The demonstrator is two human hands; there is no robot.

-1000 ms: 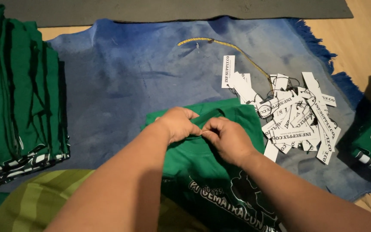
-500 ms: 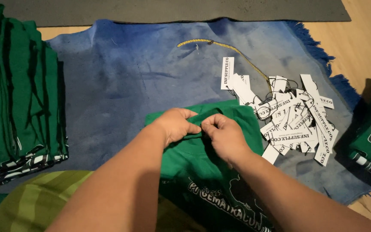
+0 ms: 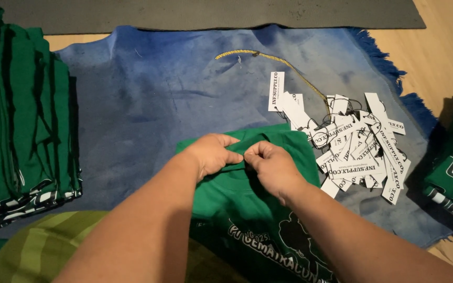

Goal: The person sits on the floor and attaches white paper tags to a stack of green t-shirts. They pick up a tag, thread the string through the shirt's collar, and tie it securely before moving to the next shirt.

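Green printed T-shirt (image 3: 268, 220) lies on the blue fringed cloth (image 3: 148, 99), collar end away from the wearer. Left hand (image 3: 213, 154) and right hand (image 3: 271, 162) meet at the collar — both pinch the fabric there, fingertips closed on it and nearly touching each other. Pile of white paper hang tags (image 3: 357, 147) just right of the shirt; gold cord (image 3: 268, 56) beyond it. Stack of folded green shirts (image 3: 17, 115) at far left — well apart.

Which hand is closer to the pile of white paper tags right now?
Right. The right hand pinches the green shirt collar just left of the pile of white paper tags; the left hand grips the collar further left, beyond the right hand.
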